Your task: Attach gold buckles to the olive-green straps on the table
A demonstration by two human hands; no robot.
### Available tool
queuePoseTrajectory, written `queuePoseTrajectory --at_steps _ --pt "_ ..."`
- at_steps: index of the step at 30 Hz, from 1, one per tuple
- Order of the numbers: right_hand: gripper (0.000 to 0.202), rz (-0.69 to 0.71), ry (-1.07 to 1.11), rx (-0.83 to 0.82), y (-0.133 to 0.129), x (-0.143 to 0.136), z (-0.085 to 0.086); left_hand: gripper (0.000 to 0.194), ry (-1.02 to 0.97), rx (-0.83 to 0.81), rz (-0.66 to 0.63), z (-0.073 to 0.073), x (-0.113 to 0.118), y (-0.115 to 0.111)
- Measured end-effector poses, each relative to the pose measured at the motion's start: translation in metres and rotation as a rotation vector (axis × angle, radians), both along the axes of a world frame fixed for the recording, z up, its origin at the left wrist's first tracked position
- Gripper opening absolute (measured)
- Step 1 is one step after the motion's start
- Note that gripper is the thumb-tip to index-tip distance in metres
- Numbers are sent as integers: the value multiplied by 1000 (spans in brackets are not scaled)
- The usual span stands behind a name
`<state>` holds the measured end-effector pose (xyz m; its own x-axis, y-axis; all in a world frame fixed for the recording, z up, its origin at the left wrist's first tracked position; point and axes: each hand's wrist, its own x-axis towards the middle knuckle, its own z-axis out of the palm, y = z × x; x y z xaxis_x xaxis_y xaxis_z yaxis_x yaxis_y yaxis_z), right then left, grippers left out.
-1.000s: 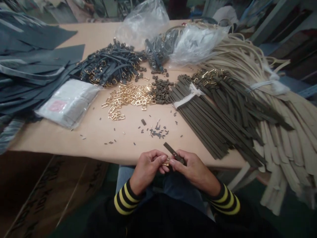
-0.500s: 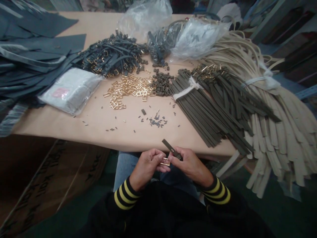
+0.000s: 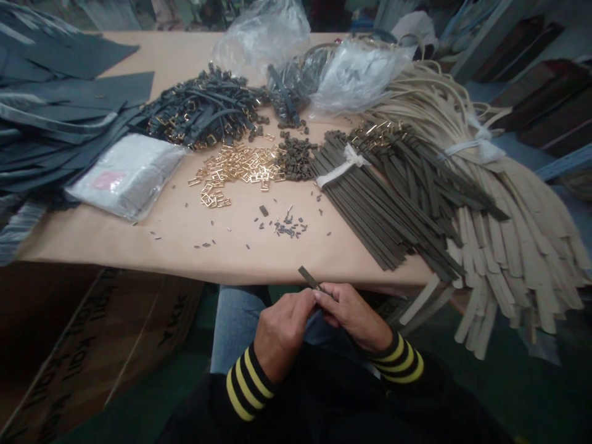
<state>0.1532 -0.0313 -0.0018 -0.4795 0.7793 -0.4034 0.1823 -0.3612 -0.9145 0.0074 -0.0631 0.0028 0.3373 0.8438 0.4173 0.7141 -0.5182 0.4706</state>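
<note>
My right hand (image 3: pixel 354 314) is closed around a short dark olive strap (image 3: pixel 307 275), whose flat end sticks out toward the table edge. Pressed against it, my left hand (image 3: pixel 283 330) is closed in a pinch at the strap, its back turned up. The gold buckle seen in its fingers a moment ago is now almost wholly hidden between the two hands. Both hands are over my lap, just in front of the table. Beyond them lie a pile of gold buckles (image 3: pixel 245 163) and a heap of small dark olive loops (image 3: pixel 296 155).
Small dark pieces (image 3: pixel 287 229) are scattered near the table's front. A tied bundle of olive straps (image 3: pixel 365 209) and long beige straps (image 3: pixel 513 246) lie right. Left are dark buckled straps (image 3: pixel 198 111) and a plastic-wrapped packet (image 3: pixel 127 176). A cardboard box (image 3: pixel 152 333) stands below.
My left hand has turned over and moved in against the right, bringing the buckle to the strap and hiding it. The view has shifted slightly.
</note>
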Motion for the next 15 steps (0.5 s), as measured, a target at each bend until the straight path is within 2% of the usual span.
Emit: queuePoseTrajectory --at_steps 4,7,9,11,15 --pt "30 -69 158 -135 1 -4 -3 26 99 110 -43 -4 4 -6" --pt "27 -79 190 -155 1 -3 -4 29 63 94 -59 -7 5 -9" --pt "25 -71 176 -139 1 -2 -5 31 -19 -14 -40 -7 4 -9" --pt "23 -41 141 -99 1 0 -5 30 -132 -191 2 -6 4 -7" --pt "19 63 13 63 4 3 2 19 -395 -535 103 0 2 0"
